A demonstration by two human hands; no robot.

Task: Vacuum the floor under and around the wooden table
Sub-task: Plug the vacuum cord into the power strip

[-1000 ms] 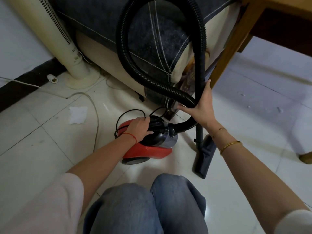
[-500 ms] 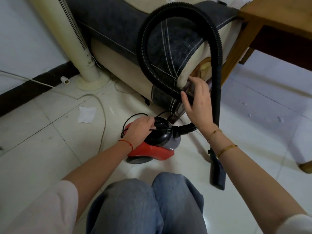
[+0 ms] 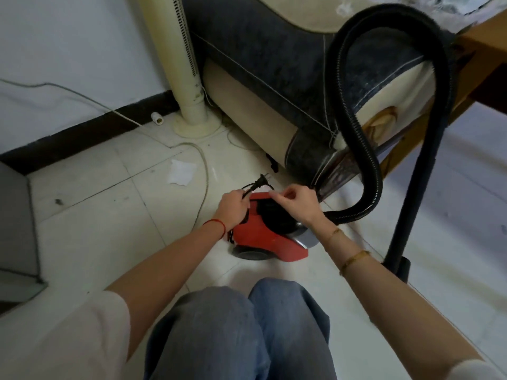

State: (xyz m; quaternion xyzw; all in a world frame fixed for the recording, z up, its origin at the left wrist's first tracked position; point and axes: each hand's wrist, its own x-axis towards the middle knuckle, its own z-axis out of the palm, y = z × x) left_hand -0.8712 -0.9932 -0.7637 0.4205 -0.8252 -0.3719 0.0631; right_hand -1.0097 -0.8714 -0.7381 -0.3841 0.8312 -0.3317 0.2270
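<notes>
A red and black canister vacuum (image 3: 263,237) sits on the white tiled floor in front of my knees. Its ribbed black hose (image 3: 354,105) loops up over the sofa, and the black wand (image 3: 419,174) comes down to the floor head (image 3: 397,266) on the right. My left hand (image 3: 233,207) grips the black power cord, with the plug (image 3: 259,182) sticking out beyond it. Over the vacuum's top, my right hand (image 3: 296,204) has its fingertips pinched together; what they pinch is unclear. The wooden table (image 3: 491,34) is at the top right.
A dark grey and cream sofa (image 3: 274,64) stands just behind the vacuum. A cream tower fan (image 3: 189,78) rises by the wall, with a white cable (image 3: 203,165) trailing across the tiles. A crumpled tissue (image 3: 181,172) lies on the floor. A grey object (image 3: 13,223) is at the left edge.
My right hand let go of the hose and came down over the vacuum's top. My left hand went from resting on the vacuum body to gripping the cord, plug pulled free.
</notes>
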